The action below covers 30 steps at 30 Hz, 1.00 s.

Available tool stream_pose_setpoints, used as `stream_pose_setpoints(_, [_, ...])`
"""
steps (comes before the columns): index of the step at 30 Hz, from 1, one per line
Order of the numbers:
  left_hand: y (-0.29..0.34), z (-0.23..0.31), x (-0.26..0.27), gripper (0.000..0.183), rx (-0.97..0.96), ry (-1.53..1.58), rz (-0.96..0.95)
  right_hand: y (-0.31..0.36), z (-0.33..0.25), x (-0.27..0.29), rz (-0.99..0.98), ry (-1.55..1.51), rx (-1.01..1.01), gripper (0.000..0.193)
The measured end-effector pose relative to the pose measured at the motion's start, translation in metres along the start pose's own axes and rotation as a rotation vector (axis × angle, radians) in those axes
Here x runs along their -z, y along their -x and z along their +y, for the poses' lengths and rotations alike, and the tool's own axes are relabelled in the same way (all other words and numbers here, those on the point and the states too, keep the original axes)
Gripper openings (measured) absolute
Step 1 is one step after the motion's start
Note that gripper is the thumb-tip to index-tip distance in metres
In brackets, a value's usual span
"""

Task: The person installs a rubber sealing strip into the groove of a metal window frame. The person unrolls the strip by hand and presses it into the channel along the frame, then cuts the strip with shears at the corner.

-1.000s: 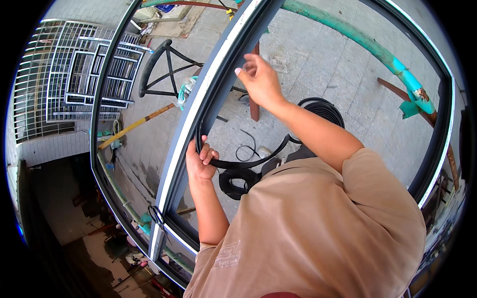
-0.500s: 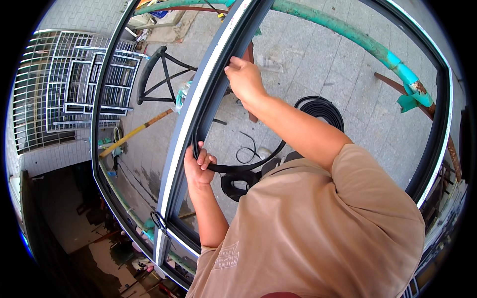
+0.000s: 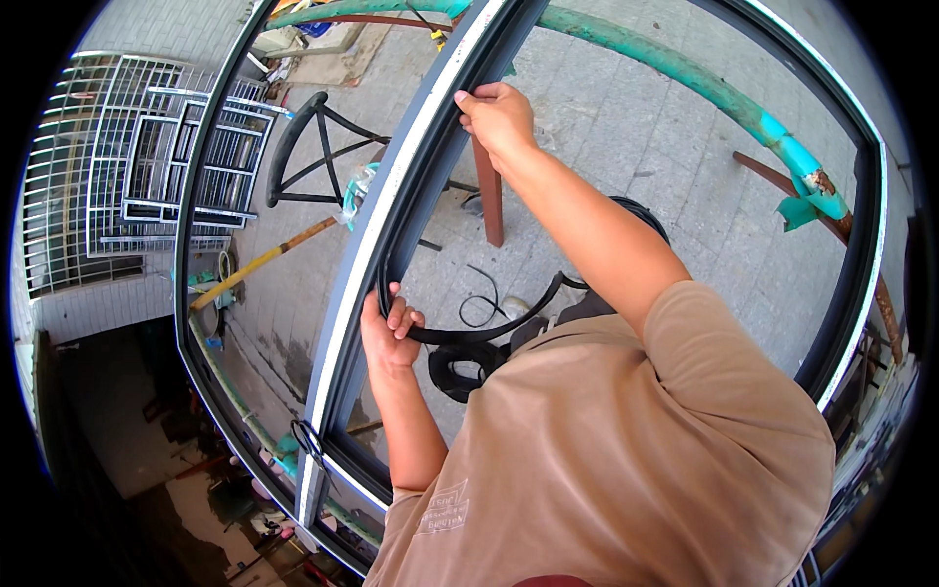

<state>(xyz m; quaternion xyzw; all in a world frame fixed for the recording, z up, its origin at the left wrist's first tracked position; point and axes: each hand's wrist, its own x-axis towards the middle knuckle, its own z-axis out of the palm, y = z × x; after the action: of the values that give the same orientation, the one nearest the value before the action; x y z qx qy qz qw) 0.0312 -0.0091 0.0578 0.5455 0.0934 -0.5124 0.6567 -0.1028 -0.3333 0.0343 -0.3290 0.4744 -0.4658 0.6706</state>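
Two hands are at the metal frame [image 3: 384,201]: the left hand [image 3: 389,331], fingers curled, grips the black strip [image 3: 479,334], which lies along the bar above it and sags back toward the person. The right hand [image 3: 497,119] — lifted clear a second ago — now has bent fingers against the bar farther up; whether they pinch anything, I cannot tell.

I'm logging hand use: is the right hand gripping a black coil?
No, the right hand is up at the frame bar.
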Motion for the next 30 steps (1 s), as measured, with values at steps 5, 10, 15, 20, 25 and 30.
stream_pose_setpoints(5, [-0.002,0.002,0.003,0.033,0.008,-0.008,0.005,0.003,0.0,0.008,-0.082,0.07,0.001,0.035])
stream_pose_setpoints(10, [-0.001,0.003,0.002,0.032,-0.004,-0.019,0.012,0.038,0.007,0.004,-0.186,0.215,0.026,0.03])
stream_pose_setpoints(15, [-0.003,0.003,0.005,0.032,0.001,-0.012,-0.02,0.027,0.005,0.007,-0.165,0.225,0.061,0.028])
stream_pose_setpoints(20, [-0.003,0.002,0.005,0.031,-0.002,-0.016,-0.001,-0.004,-0.019,0.012,-0.054,0.191,0.074,0.027])
stream_pose_setpoints(25, [-0.002,0.001,0.005,0.031,0.003,-0.02,0.016,-0.021,-0.028,0.017,-0.01,0.156,0.041,0.026])
stream_pose_setpoints(30, [0.001,0.001,0.004,0.032,-0.006,-0.023,0.039,-0.048,-0.037,0.017,0.129,0.13,0.117,0.029])
